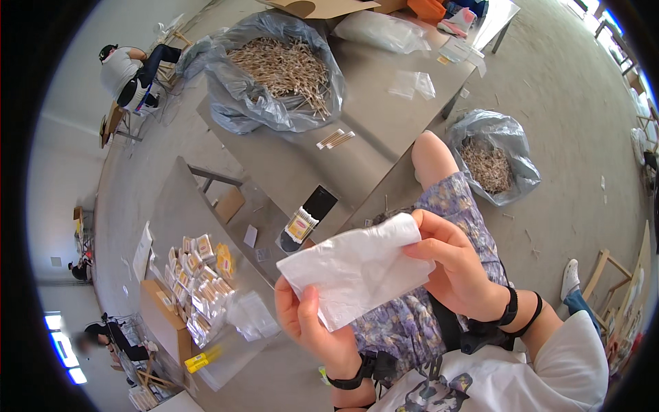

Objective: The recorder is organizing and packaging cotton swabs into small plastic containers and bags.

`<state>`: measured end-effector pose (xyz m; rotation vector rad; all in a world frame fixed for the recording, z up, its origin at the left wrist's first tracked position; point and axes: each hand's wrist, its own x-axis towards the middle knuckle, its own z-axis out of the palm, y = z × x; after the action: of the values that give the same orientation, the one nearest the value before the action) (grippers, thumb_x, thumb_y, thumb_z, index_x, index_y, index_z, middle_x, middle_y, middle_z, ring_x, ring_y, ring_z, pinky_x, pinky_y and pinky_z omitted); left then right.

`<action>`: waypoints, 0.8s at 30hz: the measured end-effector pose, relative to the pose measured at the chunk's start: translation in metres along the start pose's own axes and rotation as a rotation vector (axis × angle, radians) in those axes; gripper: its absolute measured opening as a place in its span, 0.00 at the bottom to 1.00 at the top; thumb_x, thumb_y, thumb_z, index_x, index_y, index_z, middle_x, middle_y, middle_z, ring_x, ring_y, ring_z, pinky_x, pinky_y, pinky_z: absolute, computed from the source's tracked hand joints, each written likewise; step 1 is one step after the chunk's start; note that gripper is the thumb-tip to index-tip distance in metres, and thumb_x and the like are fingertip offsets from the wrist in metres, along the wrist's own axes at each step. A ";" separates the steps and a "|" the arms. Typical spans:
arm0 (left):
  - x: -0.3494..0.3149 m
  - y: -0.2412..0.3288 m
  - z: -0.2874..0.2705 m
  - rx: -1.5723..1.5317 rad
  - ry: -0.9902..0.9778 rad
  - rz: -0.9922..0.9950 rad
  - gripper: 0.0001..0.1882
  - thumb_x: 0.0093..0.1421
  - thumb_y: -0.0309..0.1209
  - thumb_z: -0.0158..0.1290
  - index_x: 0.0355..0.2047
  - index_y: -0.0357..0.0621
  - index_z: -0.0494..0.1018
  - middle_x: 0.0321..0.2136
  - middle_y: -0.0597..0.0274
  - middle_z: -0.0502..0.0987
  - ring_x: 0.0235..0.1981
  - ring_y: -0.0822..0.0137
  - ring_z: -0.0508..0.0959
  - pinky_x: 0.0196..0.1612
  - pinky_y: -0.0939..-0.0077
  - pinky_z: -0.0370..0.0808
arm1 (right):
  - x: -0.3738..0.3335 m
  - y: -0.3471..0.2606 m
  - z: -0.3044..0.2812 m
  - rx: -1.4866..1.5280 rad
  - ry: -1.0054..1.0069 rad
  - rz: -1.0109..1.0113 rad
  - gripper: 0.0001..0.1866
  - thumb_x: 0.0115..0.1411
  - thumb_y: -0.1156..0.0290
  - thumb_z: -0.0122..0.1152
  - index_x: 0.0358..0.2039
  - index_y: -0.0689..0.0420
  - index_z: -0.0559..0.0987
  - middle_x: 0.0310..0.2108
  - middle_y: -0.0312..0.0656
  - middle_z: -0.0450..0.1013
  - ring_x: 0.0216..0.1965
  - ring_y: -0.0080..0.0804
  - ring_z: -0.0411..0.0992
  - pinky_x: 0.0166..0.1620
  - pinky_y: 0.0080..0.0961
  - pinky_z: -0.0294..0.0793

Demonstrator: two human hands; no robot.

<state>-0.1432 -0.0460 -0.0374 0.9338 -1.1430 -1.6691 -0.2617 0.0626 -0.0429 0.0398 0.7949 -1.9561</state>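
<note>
Grey floor, pale walls, people seated off to the left. Metal counter point(281, 168) ahead carries a grey plastic bag point(331, 72) full of loose cotton swabs point(281, 65), a short row of swabs point(336, 139) just beside it, and a black holder point(321, 200) at the near edge with a swab pack point(301, 224) on it. Thin white sheet point(357, 268) is held up over the lap, between both hands; can't tell if it's a bag. Left hand point(317, 333) grips its lower left, thumb in front. Right hand point(461, 269) pinches the right edge, thumb and finger closed on it. Left counter point(180, 206): heap of swab packs point(200, 271), clear bags point(252, 317), cardboard box point(159, 317). Second swab bag point(523, 168) on the floor point(570, 151), right.
</note>
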 end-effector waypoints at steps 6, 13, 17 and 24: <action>-0.001 0.001 -0.014 0.055 0.011 0.042 0.17 0.57 0.26 0.49 0.47 0.31 0.71 0.43 0.52 0.77 0.44 0.63 0.78 0.49 0.68 0.75 | 0.005 0.005 -0.013 0.058 -0.039 -0.037 0.01 0.64 0.75 0.54 0.35 0.57 0.74 0.36 0.35 0.75 0.39 0.23 0.73 0.42 0.24 0.71; 0.002 0.002 -0.011 0.018 0.021 0.077 0.20 0.61 0.30 0.50 0.51 0.34 0.70 0.46 0.51 0.76 0.50 0.59 0.77 0.55 0.62 0.73 | 0.004 0.007 0.000 0.045 -0.022 -0.039 0.16 0.69 0.69 0.53 0.54 0.64 0.73 0.50 0.41 0.74 0.49 0.28 0.74 0.52 0.29 0.73; -0.001 -0.005 -0.012 0.083 0.042 0.170 0.17 0.62 0.28 0.51 0.49 0.34 0.70 0.44 0.53 0.76 0.46 0.62 0.77 0.52 0.65 0.73 | 0.000 0.017 -0.005 -0.191 -0.035 -0.031 0.17 0.66 0.75 0.57 0.55 0.64 0.71 0.52 0.40 0.72 0.51 0.26 0.72 0.53 0.29 0.73; -0.011 -0.007 -0.002 0.177 -0.310 0.091 0.25 0.67 0.42 0.50 0.53 0.32 0.68 0.43 0.52 0.76 0.42 0.65 0.77 0.45 0.73 0.73 | 0.006 0.026 0.006 -0.963 -0.324 -0.608 0.23 0.60 0.81 0.63 0.56 0.61 0.73 0.52 0.46 0.71 0.52 0.38 0.72 0.50 0.30 0.73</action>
<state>-0.1388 -0.0349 -0.0432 0.7325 -1.5386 -1.6972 -0.2422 0.0471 -0.0539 -1.1716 1.5564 -1.8214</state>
